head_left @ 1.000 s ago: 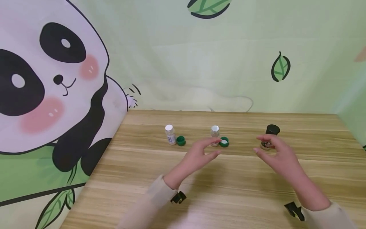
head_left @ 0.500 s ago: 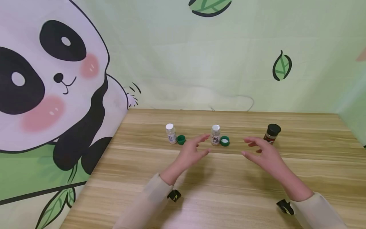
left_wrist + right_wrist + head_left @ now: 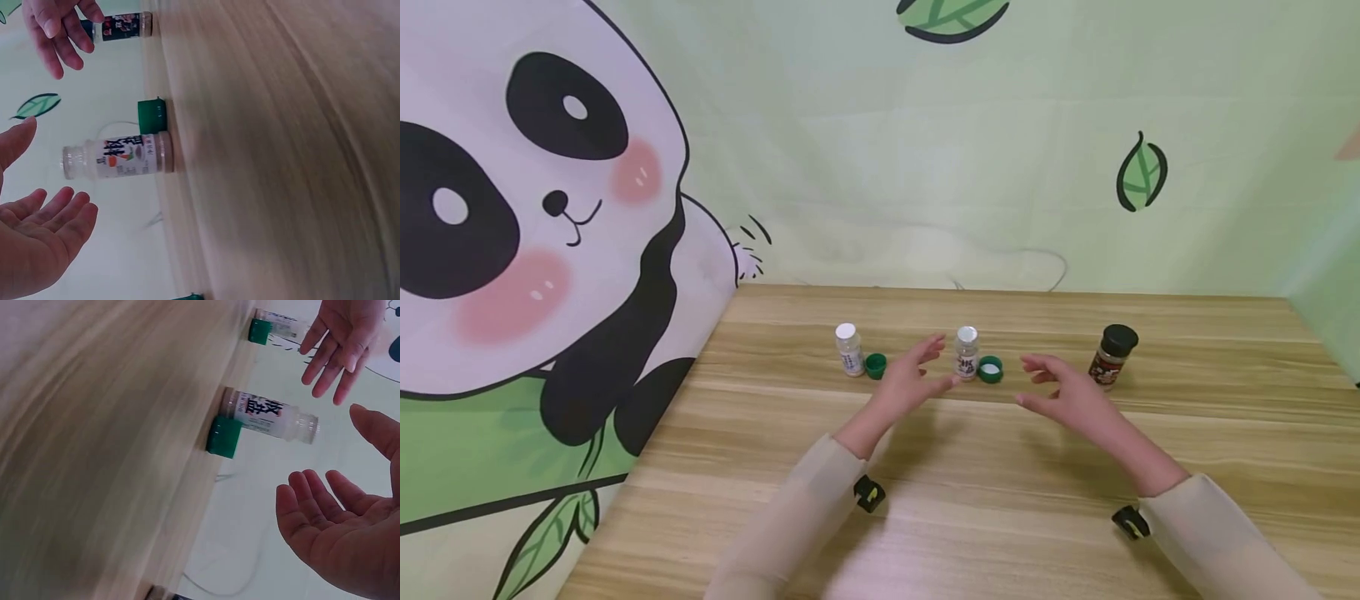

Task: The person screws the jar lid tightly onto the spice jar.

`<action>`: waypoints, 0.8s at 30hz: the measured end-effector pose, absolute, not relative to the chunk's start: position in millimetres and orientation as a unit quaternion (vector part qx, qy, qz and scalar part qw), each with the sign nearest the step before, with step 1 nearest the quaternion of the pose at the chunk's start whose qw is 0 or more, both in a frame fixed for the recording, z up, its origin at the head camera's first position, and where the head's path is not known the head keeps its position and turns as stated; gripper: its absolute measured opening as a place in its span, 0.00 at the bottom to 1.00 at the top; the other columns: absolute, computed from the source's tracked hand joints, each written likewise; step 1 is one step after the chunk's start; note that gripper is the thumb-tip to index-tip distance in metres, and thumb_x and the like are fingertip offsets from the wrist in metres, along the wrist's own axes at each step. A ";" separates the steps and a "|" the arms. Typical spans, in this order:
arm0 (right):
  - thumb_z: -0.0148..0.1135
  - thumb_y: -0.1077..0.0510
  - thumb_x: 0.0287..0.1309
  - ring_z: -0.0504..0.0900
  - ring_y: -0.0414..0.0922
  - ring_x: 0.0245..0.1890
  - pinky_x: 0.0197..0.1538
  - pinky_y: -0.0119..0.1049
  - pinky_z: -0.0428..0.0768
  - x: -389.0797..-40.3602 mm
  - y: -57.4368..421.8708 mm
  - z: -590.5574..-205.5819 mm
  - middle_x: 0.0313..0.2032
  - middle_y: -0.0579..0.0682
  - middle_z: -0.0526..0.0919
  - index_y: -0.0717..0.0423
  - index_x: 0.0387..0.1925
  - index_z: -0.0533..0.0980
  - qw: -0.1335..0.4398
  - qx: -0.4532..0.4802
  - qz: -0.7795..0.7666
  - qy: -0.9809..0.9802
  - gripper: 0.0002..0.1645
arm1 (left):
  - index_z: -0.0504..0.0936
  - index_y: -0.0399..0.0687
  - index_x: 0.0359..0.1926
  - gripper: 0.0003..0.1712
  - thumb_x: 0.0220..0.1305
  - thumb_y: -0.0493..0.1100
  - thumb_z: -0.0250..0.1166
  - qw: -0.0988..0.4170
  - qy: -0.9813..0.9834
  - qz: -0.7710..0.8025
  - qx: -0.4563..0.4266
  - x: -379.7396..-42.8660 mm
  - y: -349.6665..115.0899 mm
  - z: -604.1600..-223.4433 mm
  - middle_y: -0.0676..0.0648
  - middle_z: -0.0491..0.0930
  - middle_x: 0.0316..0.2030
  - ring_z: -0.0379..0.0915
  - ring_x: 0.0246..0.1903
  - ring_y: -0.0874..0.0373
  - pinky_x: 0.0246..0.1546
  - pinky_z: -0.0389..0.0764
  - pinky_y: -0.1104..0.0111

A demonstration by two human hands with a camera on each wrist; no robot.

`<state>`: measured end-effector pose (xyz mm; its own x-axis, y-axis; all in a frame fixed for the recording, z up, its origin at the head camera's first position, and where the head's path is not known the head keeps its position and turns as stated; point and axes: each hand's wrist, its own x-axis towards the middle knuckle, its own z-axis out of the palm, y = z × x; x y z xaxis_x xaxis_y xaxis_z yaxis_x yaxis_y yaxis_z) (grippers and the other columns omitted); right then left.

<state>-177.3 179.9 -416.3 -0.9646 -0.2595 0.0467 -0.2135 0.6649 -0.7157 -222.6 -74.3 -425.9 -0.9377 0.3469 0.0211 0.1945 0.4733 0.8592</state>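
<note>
Upright near the middle of the wooden table stands a clear seasoning bottle with a printed label, its cap off. Its green cap lies beside its base on the right. My left hand hovers left of this bottle, thumb and fingers spread; the left wrist view shows a gap between the bottle and the hand. To the right of the green cap, my right hand is held in the air with fingers apart and nothing in it. Both palms face inward.
Further left stands another seasoning bottle with a white top, a green cap next to it. A seasoning jar with a black lid stands at the right. Behind the table hangs a green panda-print cloth.
My right hand has moved left, away from the black-lidded jar. The left hand has shifted slightly left, uncovering the middle bottle. The bottles and caps have stayed in place.
</note>
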 end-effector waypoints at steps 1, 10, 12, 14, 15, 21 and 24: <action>0.68 0.57 0.65 0.78 0.65 0.60 0.59 0.59 0.80 -180.1 179.4 -417.5 0.63 0.70 0.77 0.70 0.69 0.67 0.036 -0.130 -0.388 0.912 0.37 | 0.64 0.42 0.76 0.43 0.64 0.42 0.72 0.084 0.853 0.492 0.155 -224.7 -73.0 -426.7 0.36 0.71 0.71 0.69 0.71 0.40 0.70 0.72 0.49; 0.67 0.55 0.66 0.74 0.67 0.65 0.62 0.59 0.78 -205.1 176.8 -428.4 0.69 0.71 0.71 0.70 0.72 0.63 0.087 -0.112 -0.383 0.913 0.41 | 0.61 0.43 0.77 0.45 0.63 0.39 0.72 0.116 0.845 0.509 0.115 -242.2 -63.7 -437.3 0.37 0.68 0.73 0.66 0.73 0.40 0.72 0.70 0.49; 0.67 0.55 0.65 0.72 0.67 0.66 0.62 0.59 0.78 -210.2 176.5 -430.7 0.69 0.72 0.70 0.71 0.72 0.62 0.097 -0.106 -0.385 0.912 0.41 | 0.61 0.44 0.77 0.45 0.63 0.40 0.72 0.121 0.845 0.509 0.107 -245.6 -62.5 -439.5 0.38 0.68 0.74 0.66 0.73 0.41 0.71 0.71 0.49; 0.67 0.56 0.65 0.72 0.68 0.66 0.64 0.59 0.77 -214.9 175.9 -432.0 0.68 0.72 0.70 0.71 0.72 0.62 0.104 -0.099 -0.383 0.913 0.41 | 0.62 0.45 0.77 0.45 0.63 0.40 0.72 0.124 0.846 0.508 0.102 -248.8 -61.5 -440.9 0.39 0.68 0.74 0.66 0.73 0.41 0.71 0.71 0.50; 0.67 0.56 0.65 0.72 0.68 0.66 0.64 0.60 0.76 -217.4 175.8 -432.9 0.68 0.72 0.70 0.71 0.72 0.62 0.107 -0.097 -0.381 0.913 0.41 | 0.62 0.45 0.77 0.45 0.63 0.40 0.72 0.126 0.847 0.507 0.100 -250.2 -60.8 -441.2 0.39 0.68 0.74 0.66 0.73 0.42 0.71 0.71 0.50; 0.67 0.57 0.64 0.73 0.69 0.65 0.66 0.60 0.75 -229.7 173.6 -440.3 0.66 0.74 0.72 0.72 0.71 0.63 0.120 -0.097 -0.380 0.912 0.41 | 0.61 0.44 0.77 0.44 0.64 0.40 0.71 0.129 0.856 0.488 0.110 -258.6 -54.9 -441.9 0.39 0.69 0.73 0.67 0.72 0.42 0.71 0.71 0.50; 0.68 0.57 0.63 0.73 0.68 0.65 0.66 0.59 0.75 -235.3 171.2 -446.0 0.66 0.74 0.72 0.72 0.71 0.63 0.132 -0.100 -0.382 0.909 0.41 | 0.61 0.44 0.77 0.45 0.64 0.41 0.72 0.138 0.852 0.492 0.112 -262.0 -52.5 -444.3 0.38 0.69 0.73 0.67 0.72 0.41 0.72 0.70 0.50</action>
